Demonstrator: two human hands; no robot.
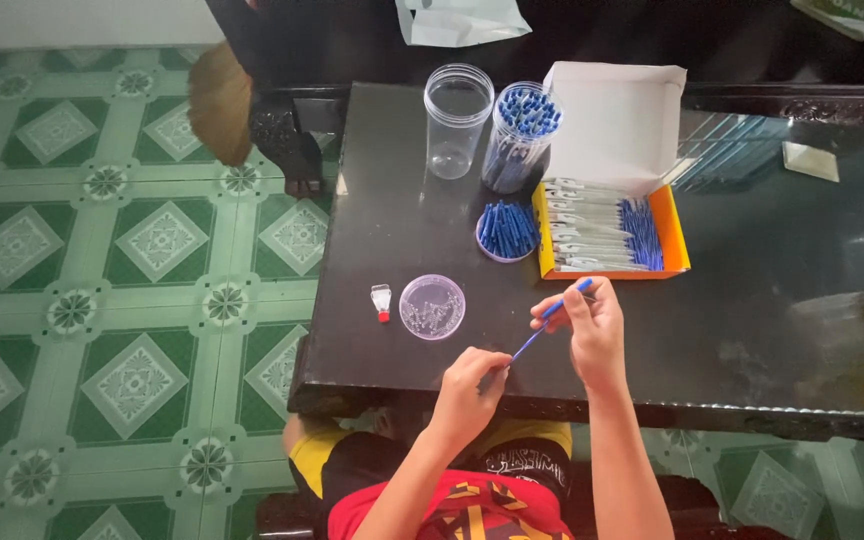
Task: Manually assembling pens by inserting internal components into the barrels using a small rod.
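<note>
Here both hands pinch one blue pen: the right hand [592,330] clamps its upper end, the left hand [472,385] its lower tip.

Both hands pinch one blue pen [550,322] above the near table [752,330] edge: left hand [469,384] low, right hand [592,325] high. Lid [432,307] left; pen box [612,232] far.

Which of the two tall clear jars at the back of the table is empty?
The left jar is empty. The right jar, beside the white-lidded box, is packed with blue pens standing upright.
</note>
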